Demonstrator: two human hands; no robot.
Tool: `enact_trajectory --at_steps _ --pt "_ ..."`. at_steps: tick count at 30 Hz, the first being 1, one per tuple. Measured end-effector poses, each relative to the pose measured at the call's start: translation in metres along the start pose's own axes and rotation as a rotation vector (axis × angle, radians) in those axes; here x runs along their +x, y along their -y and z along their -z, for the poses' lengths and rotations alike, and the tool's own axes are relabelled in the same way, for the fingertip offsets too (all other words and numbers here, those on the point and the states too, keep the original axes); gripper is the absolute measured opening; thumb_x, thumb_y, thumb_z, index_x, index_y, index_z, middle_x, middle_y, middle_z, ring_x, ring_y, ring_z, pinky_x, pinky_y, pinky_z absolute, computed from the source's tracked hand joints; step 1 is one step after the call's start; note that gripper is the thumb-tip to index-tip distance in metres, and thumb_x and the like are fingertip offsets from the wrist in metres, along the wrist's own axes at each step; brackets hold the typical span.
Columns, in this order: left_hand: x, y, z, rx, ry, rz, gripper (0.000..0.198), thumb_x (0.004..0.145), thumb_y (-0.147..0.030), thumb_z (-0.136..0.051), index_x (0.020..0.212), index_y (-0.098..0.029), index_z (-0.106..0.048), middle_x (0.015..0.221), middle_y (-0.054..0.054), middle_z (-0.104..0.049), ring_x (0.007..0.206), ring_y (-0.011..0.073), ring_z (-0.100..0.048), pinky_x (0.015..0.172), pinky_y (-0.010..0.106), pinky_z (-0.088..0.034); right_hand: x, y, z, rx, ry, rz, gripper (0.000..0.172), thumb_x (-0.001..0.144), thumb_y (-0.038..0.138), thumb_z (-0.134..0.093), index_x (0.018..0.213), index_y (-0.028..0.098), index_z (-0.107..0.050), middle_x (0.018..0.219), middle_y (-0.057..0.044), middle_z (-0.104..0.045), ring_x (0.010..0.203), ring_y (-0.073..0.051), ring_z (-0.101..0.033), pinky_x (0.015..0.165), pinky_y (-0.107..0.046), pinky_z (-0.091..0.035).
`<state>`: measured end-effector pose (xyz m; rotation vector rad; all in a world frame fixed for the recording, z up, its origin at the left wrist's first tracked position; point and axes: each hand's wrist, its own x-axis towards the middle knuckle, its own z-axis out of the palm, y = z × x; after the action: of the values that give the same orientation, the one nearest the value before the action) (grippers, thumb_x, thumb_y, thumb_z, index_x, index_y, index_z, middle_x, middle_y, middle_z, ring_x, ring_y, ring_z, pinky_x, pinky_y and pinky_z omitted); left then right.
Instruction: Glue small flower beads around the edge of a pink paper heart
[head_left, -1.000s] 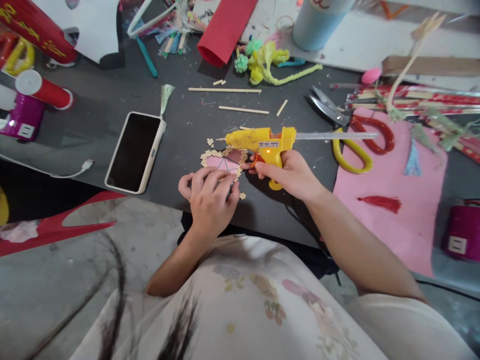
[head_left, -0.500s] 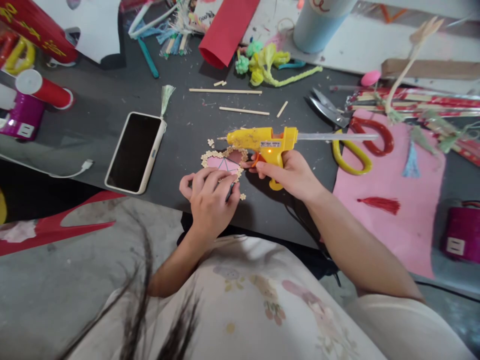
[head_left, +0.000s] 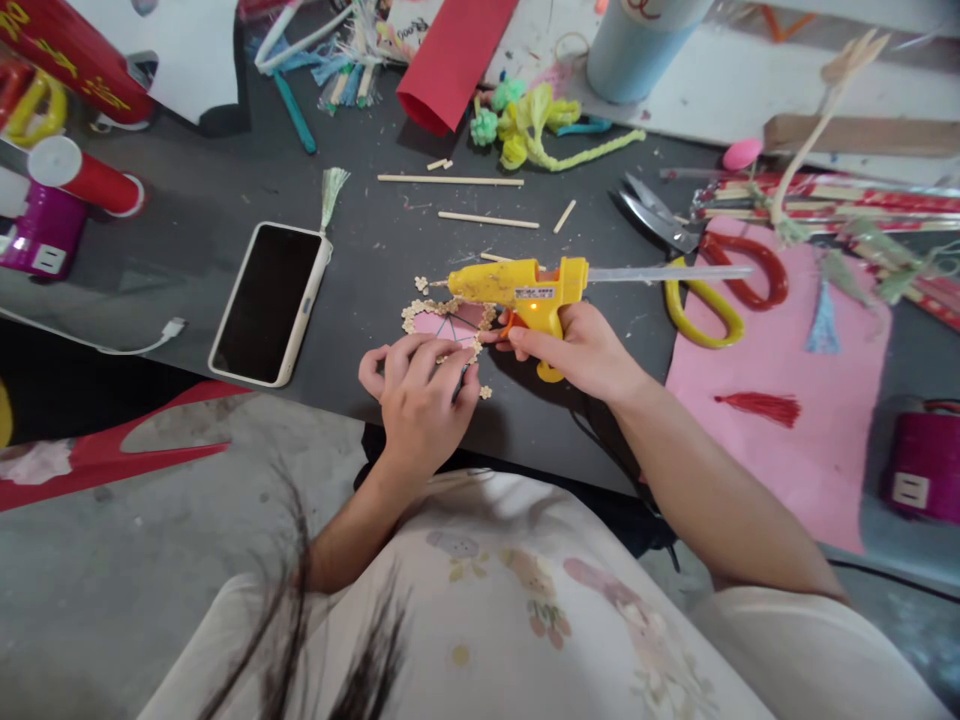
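Note:
My right hand (head_left: 592,350) is wrapped round the handle of a yellow hot glue gun (head_left: 517,283), with fingers at its orange trigger. An orange light glows on the gun, and a clear glue stick (head_left: 667,273) juts from its back. The nozzle points left, beside a small loose flower-shaped piece (head_left: 421,286). Below it lies a pink piece (head_left: 435,325) edged with small pale flower shapes and crossed by dark lines. My left hand (head_left: 420,395) has its curled fingers on the lower edge of this piece, hiding part of it. Another loose flower (head_left: 486,392) sits by my left thumb.
A phone (head_left: 266,303) lies to the left. Thin wooden sticks (head_left: 450,181) are scattered beyond the glue gun. Scissors (head_left: 682,250) rest partly on pink sheet (head_left: 787,470) at the right, near a red tassel (head_left: 759,407). Yellow pipe-cleaner shapes (head_left: 536,125) and a red sheet (head_left: 457,60) lie farther back.
My right hand has shifted the glue gun slightly left, bringing its nozzle closer to the loose flower. My left hand stays in place on the pink piece.

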<state>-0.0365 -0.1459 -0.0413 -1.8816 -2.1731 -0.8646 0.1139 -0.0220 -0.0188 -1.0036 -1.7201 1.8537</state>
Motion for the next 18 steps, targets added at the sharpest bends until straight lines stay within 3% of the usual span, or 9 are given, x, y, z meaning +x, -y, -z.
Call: enact_trajectory --at_steps 6,18 --pt "-0.0018 0.0015 -0.0004 0.011 0.004 -0.027 0.011 0.089 -0.025 -0.063 0.095 -0.031 -0.070 0.096 -0.002 -0.076 0.104 0.0227 -0.061 0.095 0.047 -0.029 0.0003 -0.0031 0.0008 -0.060 0.005 0.005 0.017 0.080 0.034 -0.069 0.076 0.018 -0.067 0.085 -0.004 -0.072 0.075 -0.015 -0.067 0.070 -0.026 -0.057" --pt "-0.0021 0.0024 0.0042 0.064 0.057 -0.056 0.014 0.091 -0.024 -0.062 0.099 -0.033 -0.069 0.100 -0.003 -0.076 0.110 0.0229 -0.059 0.099 0.050 -0.025 0.0007 -0.0087 0.0023 -0.062 0.024 -0.011 0.020 0.082 0.038 -0.069 0.078 0.019 -0.068 0.088 -0.004 -0.073 0.079 -0.016 -0.069 0.073 -0.027 -0.057"
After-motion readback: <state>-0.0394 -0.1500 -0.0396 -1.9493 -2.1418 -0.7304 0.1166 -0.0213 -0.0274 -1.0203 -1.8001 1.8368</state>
